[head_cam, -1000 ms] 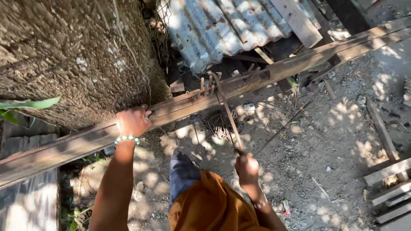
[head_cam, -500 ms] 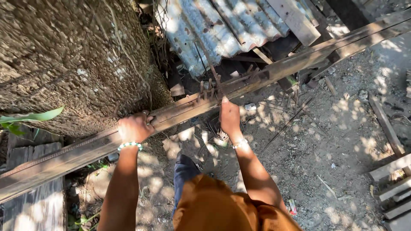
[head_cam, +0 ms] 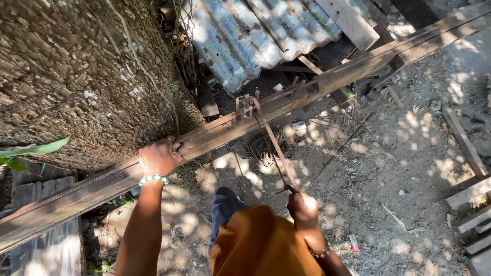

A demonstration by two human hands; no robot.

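A long wooden beam (head_cam: 327, 82) runs slantwise from the lower left to the upper right, with a thin steel rod lying along its top. My left hand (head_cam: 159, 157) presses down on the beam and rod near the tree trunk. A rusty metal lever (head_cam: 273, 145) hangs from a bending jig (head_cam: 245, 108) fixed on the beam and slopes down toward me. My right hand (head_cam: 303, 205) is closed around the lever's lower end, above my orange-clad knee.
A big rough tree trunk (head_cam: 76, 76) fills the left. Corrugated metal sheets (head_cam: 261, 36) and planks lie behind the beam. Loose boards (head_cam: 468, 197) lie at the right on bare dirt, with bent wire pieces (head_cam: 266, 153) under the jig.
My right hand was up at the beam by the jig half a second ago; it has come back down and holds the lever's lower end. My left hand stayed on the beam.
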